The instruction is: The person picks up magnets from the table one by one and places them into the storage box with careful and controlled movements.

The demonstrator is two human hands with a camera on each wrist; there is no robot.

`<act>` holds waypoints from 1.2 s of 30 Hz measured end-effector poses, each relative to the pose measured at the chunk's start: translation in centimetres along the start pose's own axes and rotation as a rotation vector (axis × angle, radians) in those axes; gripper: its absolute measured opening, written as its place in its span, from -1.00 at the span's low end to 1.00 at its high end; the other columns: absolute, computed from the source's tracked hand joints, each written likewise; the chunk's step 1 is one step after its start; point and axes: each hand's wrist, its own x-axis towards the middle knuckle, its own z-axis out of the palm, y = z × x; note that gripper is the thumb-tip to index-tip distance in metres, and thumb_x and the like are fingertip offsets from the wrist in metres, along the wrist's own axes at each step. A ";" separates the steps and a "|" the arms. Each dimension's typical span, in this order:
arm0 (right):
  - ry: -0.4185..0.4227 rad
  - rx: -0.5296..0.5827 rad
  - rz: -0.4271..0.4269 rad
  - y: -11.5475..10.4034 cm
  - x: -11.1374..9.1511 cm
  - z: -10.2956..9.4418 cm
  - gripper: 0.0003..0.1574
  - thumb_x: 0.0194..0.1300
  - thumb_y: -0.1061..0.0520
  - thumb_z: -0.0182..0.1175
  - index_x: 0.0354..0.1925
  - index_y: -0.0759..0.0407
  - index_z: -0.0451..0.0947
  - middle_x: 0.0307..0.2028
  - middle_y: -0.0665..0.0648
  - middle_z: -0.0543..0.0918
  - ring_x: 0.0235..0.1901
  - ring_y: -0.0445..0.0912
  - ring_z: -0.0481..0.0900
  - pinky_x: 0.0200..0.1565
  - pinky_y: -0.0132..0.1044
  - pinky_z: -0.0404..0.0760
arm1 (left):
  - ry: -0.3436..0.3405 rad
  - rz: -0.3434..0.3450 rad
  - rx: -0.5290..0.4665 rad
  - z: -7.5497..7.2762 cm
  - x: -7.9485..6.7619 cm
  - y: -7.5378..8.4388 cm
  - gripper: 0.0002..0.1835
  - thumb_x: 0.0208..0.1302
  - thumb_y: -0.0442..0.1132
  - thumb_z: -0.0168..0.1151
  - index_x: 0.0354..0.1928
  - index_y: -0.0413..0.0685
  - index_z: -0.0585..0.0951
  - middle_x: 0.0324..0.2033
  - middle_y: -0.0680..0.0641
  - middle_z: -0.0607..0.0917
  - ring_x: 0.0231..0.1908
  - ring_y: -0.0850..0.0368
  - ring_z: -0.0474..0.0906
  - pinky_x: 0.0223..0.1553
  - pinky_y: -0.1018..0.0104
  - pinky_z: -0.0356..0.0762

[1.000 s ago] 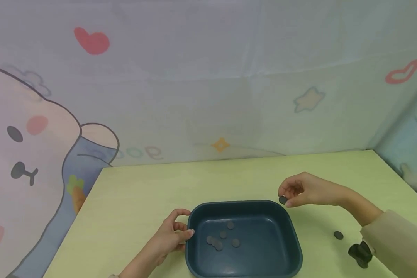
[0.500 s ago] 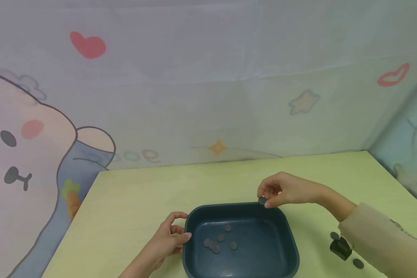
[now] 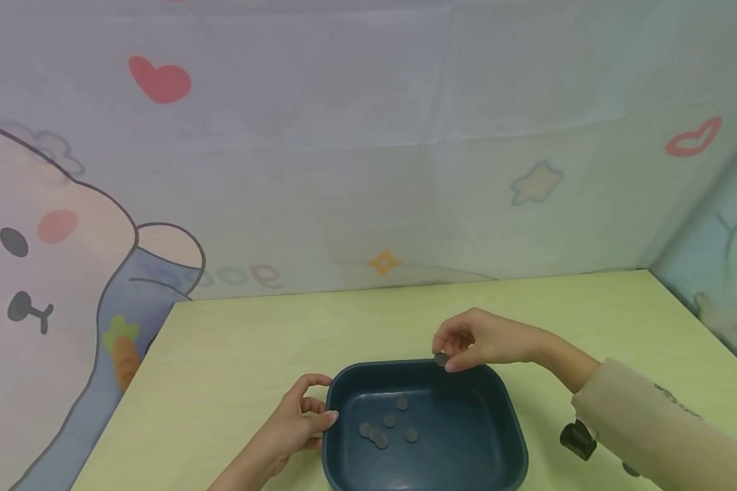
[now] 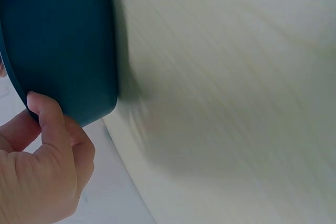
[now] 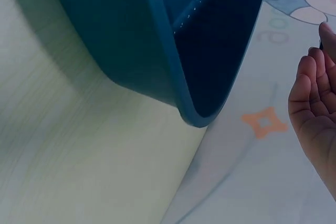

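Note:
A dark blue rectangular tub (image 3: 460,470) stands on the table, with several small dark round discs (image 3: 411,434) lying on its floor toward the left. At its left wall, my left hand (image 3: 301,416) grips the rim, thumb on the inner side and fingers outside; the left wrist view shows the thumb and fingers pinching the tub's edge (image 4: 68,51). My right hand (image 3: 482,337) pinches a dark round disc (image 3: 441,359) between thumb and fingertips, over the tub's far rim. In the right wrist view that hand (image 5: 317,93) is partly cut off at the edge.
Right of the tub, a small black cylindrical container (image 3: 578,439) lies on its side on the pale yellow-green table (image 3: 252,341). Another dark disc (image 3: 630,469) lies beside the right sleeve (image 3: 663,416), partly hidden by it. A printed cloth (image 3: 344,191) hangs behind the table.
My right hand has moved left with the disc, from beyond the tub's far right corner to over its far rim. The left hand keeps its grip; the view has shifted slightly.

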 end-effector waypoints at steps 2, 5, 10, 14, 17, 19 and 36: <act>-0.002 0.006 -0.003 0.0 0.3 0.1 -0.75 0.16 0.16 0.30 -0.15 0.14 0.56 -0.43 0.01 0.54 -0.43 -0.17 0.47 -0.38 -0.29 0.54 | -0.002 0.001 0.001 0.0 0.0 0.0 -0.45 0.20 -0.41 0.22 0.20 -0.07 0.26 -0.39 -0.08 0.42 -0.50 0.14 0.45 -0.50 0.37 0.47; -0.006 0.012 -0.009 0.0 0.7 0.3 -0.75 0.15 0.17 0.30 -0.16 0.14 0.56 -0.44 0.00 0.53 -0.44 -0.17 0.46 -0.39 -0.30 0.52 | 0.000 -0.001 0.006 0.0 0.1 0.0 -0.45 0.20 -0.41 0.21 0.20 -0.07 0.26 -0.38 -0.09 0.42 -0.49 0.14 0.44 -0.50 0.36 0.47; -0.016 0.018 -0.008 -0.3 1.5 0.7 -0.76 0.13 0.20 0.31 -0.18 0.14 0.57 -0.44 -0.02 0.52 -0.44 -0.19 0.45 -0.37 -0.32 0.51 | -0.001 -0.001 0.010 0.0 0.2 -0.1 -0.46 0.21 -0.41 0.21 0.20 -0.07 0.26 -0.38 -0.09 0.43 -0.49 0.13 0.45 -0.49 0.35 0.48; -0.022 0.022 -0.018 -0.6 2.2 1.0 -0.76 0.12 0.22 0.31 -0.18 0.18 0.57 -0.44 -0.02 0.52 -0.42 -0.18 0.44 -0.35 -0.32 0.51 | 0.000 -0.002 0.013 0.0 0.2 -0.1 -0.45 0.21 -0.41 0.22 0.20 -0.07 0.26 -0.38 -0.09 0.44 -0.48 0.13 0.45 -0.49 0.35 0.48; -0.028 0.034 -0.027 -0.8 2.6 1.3 -0.76 0.12 0.23 0.31 -0.18 0.22 0.57 -0.44 -0.01 0.51 -0.42 -0.17 0.43 -0.34 -0.33 0.50 | -0.002 -0.003 0.014 0.0 0.1 0.0 -0.45 0.21 -0.41 0.21 0.20 -0.07 0.26 -0.38 -0.09 0.44 -0.48 0.13 0.45 -0.49 0.35 0.48; -0.033 0.037 -0.030 -0.9 2.9 1.4 -0.76 0.13 0.24 0.30 -0.19 0.23 0.57 -0.44 -0.01 0.50 -0.42 -0.16 0.43 -0.34 -0.33 0.49 | -0.003 -0.002 0.012 -0.1 0.1 0.0 -0.45 0.21 -0.41 0.21 0.20 -0.07 0.25 -0.38 -0.09 0.44 -0.48 0.14 0.45 -0.49 0.36 0.48; -0.045 0.025 -0.044 -1.6 5.4 3.3 -0.76 0.07 0.29 0.33 -0.21 0.24 0.58 -0.46 -0.05 0.52 -0.43 -0.21 0.46 -0.32 -0.36 0.51 | 0.007 0.000 0.017 0.0 -0.1 0.0 -0.45 0.20 -0.40 0.23 0.20 -0.07 0.26 -0.38 -0.09 0.43 -0.48 0.13 0.44 -0.50 0.38 0.47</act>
